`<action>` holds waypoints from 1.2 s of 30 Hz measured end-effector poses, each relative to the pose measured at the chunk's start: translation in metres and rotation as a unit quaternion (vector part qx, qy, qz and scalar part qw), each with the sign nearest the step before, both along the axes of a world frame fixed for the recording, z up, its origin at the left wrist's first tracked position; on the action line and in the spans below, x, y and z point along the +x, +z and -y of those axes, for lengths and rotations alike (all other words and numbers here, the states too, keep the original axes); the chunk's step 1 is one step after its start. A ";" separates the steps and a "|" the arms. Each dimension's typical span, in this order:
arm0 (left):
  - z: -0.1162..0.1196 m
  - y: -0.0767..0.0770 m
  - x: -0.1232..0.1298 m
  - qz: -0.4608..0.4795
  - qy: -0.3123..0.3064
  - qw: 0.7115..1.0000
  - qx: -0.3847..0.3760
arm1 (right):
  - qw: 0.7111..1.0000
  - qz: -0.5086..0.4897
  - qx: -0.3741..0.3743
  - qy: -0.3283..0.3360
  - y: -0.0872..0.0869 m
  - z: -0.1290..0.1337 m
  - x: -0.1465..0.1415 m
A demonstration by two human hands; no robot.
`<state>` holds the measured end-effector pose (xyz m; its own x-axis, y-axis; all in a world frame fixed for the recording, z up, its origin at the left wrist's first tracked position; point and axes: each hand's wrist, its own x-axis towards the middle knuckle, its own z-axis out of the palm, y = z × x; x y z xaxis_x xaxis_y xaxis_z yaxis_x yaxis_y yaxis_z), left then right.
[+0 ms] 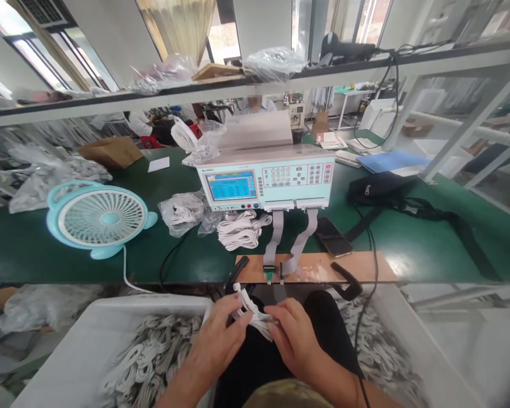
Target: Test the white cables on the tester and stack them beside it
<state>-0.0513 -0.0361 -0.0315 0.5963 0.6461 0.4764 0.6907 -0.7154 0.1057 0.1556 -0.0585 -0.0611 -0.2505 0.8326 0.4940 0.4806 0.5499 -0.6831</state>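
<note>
Head camera view: both bare hands, left (219, 334) and right (295, 331), grip a looped bundle of thin, smooth white cable (255, 314) above the lap, just before the glossy green table (187, 270) and its flat wooden board (365, 265).

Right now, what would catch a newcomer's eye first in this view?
Probably the boxy instrument with its lit blue screen, mid-bench, two gray ribbon cables hanging from its front. Left of it sits a round turquoise fan. Nearest the camera, the left hand and right hand hold a white cable bundle.
</note>
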 end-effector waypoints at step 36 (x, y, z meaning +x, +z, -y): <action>-0.035 -0.080 0.068 0.538 0.132 0.623 -0.552 | 0.814 -0.405 -0.401 -0.110 -0.054 -0.056 -0.002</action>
<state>0.0167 -0.0012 -0.1118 0.1185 0.9419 -0.3144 -0.1271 0.3284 0.9359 0.1538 -0.0021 -0.1149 0.0865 0.9493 -0.3024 -0.2805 -0.2680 -0.9217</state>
